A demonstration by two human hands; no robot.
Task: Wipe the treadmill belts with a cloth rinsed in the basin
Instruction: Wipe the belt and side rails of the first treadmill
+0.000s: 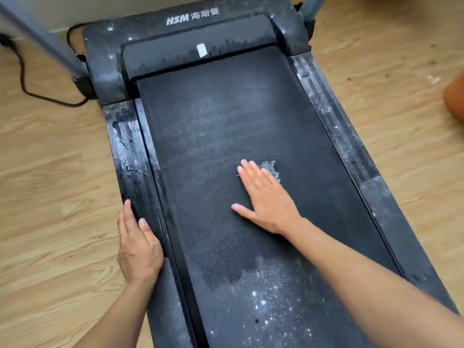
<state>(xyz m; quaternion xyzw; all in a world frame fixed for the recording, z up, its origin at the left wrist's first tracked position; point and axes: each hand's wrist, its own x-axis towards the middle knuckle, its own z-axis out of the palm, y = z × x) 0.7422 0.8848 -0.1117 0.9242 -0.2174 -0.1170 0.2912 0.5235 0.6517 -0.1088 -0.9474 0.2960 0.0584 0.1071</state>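
Note:
The black treadmill belt (pixel 226 136) runs down the middle of the view, dusty grey in its centre and speckled white near the bottom. My right hand (pixel 263 197) lies flat on the belt with straight fingers, pressing a small grey cloth (pixel 272 168) that shows only past the fingertips. My left hand (pixel 138 244) rests on the left side rail (pixel 128 151), thumb on top and fingers over its outer edge.
The right side rail (pixel 336 126) and the motor cover (pixel 190 20) are dusty. A black cable (pixel 27 89) lies on the wooden floor (pixel 50 197) at the left by a grey upright (pixel 45 38). An orange object (pixel 455 96) sits at the right edge.

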